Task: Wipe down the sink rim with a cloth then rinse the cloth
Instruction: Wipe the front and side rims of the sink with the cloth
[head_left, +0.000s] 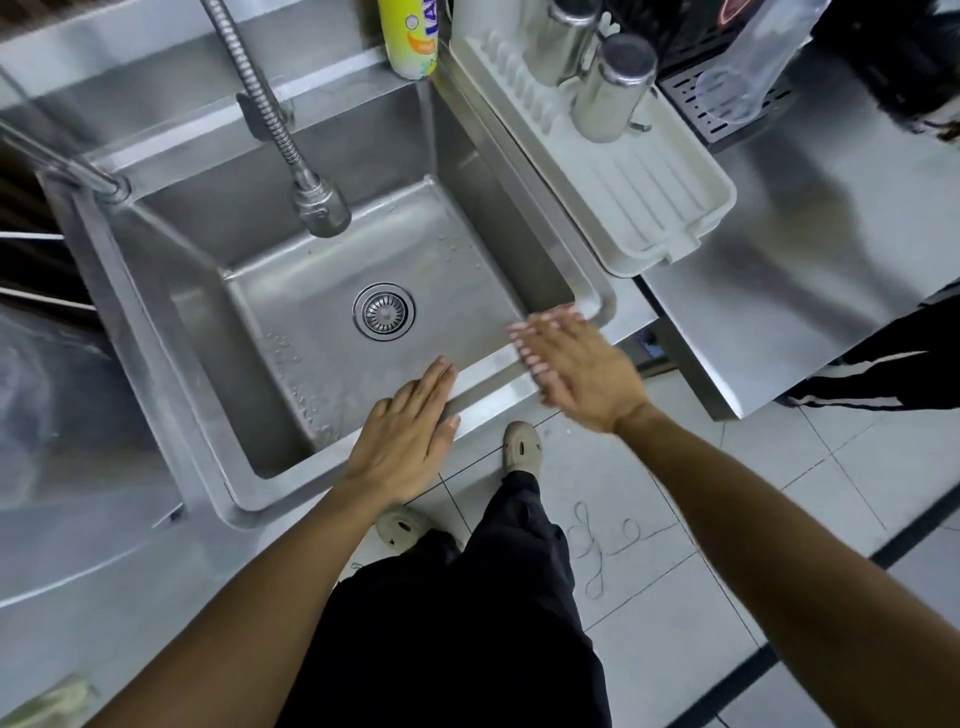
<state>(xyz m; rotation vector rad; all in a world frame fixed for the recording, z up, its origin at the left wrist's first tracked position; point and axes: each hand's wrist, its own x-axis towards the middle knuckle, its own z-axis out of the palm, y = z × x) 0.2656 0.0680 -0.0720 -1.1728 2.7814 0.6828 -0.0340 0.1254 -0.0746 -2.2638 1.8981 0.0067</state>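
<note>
Head view: left hand (410, 441) flat on sink rim (488, 387), fingers together; right hand (576, 364) blurred above rim's corner, fingers spread, empty.

Bare steel sink rim (488, 384) frames a wet basin; cloth unseen.

Pale square floor tiles (649, 613) with dark lines between. Shiny grey steel counter (810, 249) on the right, white ribbed plastic drying tray (639, 192) on top. Soft light gleaming off metal.
</note>
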